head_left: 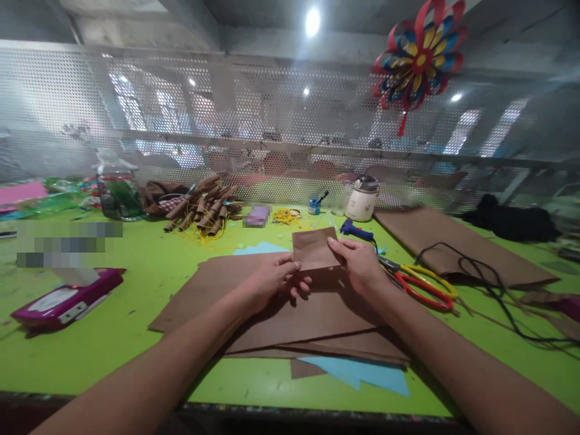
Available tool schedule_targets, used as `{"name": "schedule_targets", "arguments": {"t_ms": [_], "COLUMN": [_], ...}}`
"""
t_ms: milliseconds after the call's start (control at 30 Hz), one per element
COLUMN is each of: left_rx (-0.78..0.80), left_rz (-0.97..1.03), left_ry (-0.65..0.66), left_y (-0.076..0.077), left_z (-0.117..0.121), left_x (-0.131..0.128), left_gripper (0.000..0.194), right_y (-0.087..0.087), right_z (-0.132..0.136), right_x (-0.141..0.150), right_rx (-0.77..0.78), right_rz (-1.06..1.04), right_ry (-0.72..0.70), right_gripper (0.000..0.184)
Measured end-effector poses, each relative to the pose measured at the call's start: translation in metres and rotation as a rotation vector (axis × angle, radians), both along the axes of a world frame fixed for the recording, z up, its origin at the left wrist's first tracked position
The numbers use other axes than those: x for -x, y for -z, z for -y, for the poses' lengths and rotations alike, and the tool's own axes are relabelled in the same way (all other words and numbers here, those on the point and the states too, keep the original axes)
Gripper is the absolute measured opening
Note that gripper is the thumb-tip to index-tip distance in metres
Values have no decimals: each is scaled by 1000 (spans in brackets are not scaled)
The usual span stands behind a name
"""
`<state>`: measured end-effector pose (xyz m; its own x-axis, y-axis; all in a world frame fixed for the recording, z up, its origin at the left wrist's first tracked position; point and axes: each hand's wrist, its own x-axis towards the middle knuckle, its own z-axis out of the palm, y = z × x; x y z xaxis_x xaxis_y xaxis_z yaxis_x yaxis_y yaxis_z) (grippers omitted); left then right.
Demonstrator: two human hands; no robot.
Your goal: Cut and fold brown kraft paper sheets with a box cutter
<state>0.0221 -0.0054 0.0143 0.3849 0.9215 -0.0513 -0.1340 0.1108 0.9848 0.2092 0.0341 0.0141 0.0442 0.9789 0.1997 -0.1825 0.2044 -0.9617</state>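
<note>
A small rectangle of brown paper (315, 249) is held up between my two hands, above a stack of larger brown paper sheets (308, 317). My left hand (276, 278) pinches its lower left corner, with the other fingers curled below. At the right edge, my right hand (357, 260) grips it between thumb and fingers. Light blue paper (380, 373) sticks out from beneath the stack. Just right of my right hand lie scissors (423, 287) with red and yellow handles, and a blue glue gun (357, 230) rests behind it.
Rolled brown paper tubes (203, 208) with yellow string lie at the back left, by a glass jar (118, 187). A purple power strip (67, 302) sits left. A white flask (361, 199) stands at the back. Folded brown paper (462, 241) and a black cord (493, 290) lie right.
</note>
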Motion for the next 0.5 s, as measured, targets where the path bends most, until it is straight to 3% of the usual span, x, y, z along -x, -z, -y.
{"name": "schedule_targets", "arguments": {"t_ms": [233,333,433,500], "left_rx": [-22,-31,9,34], "left_rz": [-17,-101,-186,-209], "left_ry": [-44,59,228,310], "left_y": [-1,-4,-6,-7], "left_z": [-2,1,7,11], "left_x": [3,5,5,4], "left_gripper": [22,25,26,23], "right_y": [1,-13,-34,-45], "right_z": [-2,-1,5,13], "right_x": [-3,-14,-27,-32], "right_rx": [43,19,-156,-207], "right_rz": [31,89,374,623], "right_ry": [-88,-86,-110,-261], "right_gripper": [38,40,41,38]}}
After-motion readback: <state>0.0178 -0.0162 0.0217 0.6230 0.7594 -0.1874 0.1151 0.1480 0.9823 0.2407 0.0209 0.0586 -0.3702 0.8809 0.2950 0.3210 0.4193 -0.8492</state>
